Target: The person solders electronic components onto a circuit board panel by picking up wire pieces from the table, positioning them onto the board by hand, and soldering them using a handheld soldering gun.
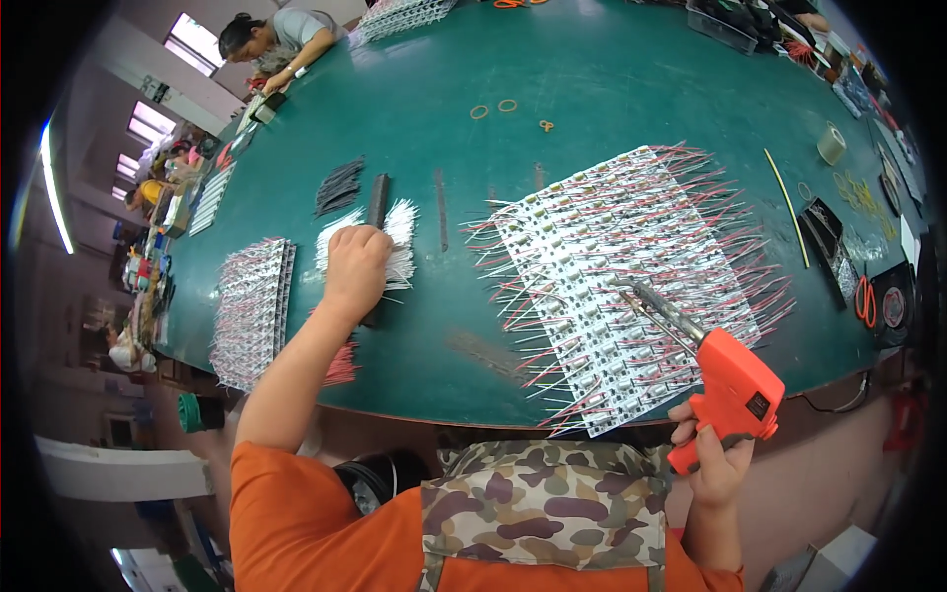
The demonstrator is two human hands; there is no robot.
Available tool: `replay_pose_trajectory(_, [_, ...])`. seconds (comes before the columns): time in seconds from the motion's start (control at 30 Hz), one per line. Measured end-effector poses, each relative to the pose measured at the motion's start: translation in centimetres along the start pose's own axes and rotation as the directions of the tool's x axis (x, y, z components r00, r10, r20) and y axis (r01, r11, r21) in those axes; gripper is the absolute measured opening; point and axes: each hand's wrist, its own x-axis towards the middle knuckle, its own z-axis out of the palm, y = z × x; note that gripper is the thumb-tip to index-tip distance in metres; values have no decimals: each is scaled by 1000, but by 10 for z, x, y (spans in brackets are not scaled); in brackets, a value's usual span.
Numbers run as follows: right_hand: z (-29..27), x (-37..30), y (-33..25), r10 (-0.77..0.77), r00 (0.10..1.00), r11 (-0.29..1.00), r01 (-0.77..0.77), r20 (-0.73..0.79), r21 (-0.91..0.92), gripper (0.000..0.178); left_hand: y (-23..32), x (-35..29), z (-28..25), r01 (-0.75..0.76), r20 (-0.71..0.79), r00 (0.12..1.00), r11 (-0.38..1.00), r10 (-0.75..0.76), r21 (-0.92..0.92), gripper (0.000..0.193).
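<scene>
My right hand (pixel 718 472) grips the handle of an orange soldering gun (pixel 742 387). Its metal tip (pixel 643 296) points left over a large panel of white circuit boards (pixel 602 286), from which many red and white wires stick out on both sides. Whether the tip touches the panel I cannot tell. My left hand (pixel 357 264) is closed over a bundle of cut white wires (pixel 400 242), against a dark bar (pixel 379 202) that lies across them. Its fingertips are hidden beneath the hand. Red wires (pixel 342 365) lie near my left forearm.
Left of my arm stands a stack of wired boards (pixel 253 311); dark short strips (pixel 339 185) lie farther back. On the right are a yellow stick (pixel 787 209), orange-handled scissors (pixel 865 302) and a tape roll (pixel 832 144). Another person (pixel 286 44) works at the far left.
</scene>
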Motion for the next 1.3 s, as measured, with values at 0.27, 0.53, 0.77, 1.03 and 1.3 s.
replay_pose_trajectory(0.27, [0,-1,-2,-9,1000,1000,9,-28,0,28,-1,8,-8,-70,-41,997,997,71,31,7])
replay_pose_trajectory(0.53, [1,0,-3,-27,999,1000,26,-29,-16,29,-6,18,-28,125,181,979,973,-89,-194,16])
replay_pose_trajectory(0.77, [1,2,-6,-20,1000,1000,20,-11,-16,30,-10,29,-34,307,346,912,927,-221,-217,17])
replay_pose_trajectory(1.03, [0,0,-6,-27,1000,999,27,-10,-22,30,-5,38,-37,283,434,869,958,-238,-42,18])
replay_pose_trajectory(1.3, [-3,-3,-4,17,999,1000,-16,-50,15,32,1,42,-38,186,501,838,976,-219,115,14])
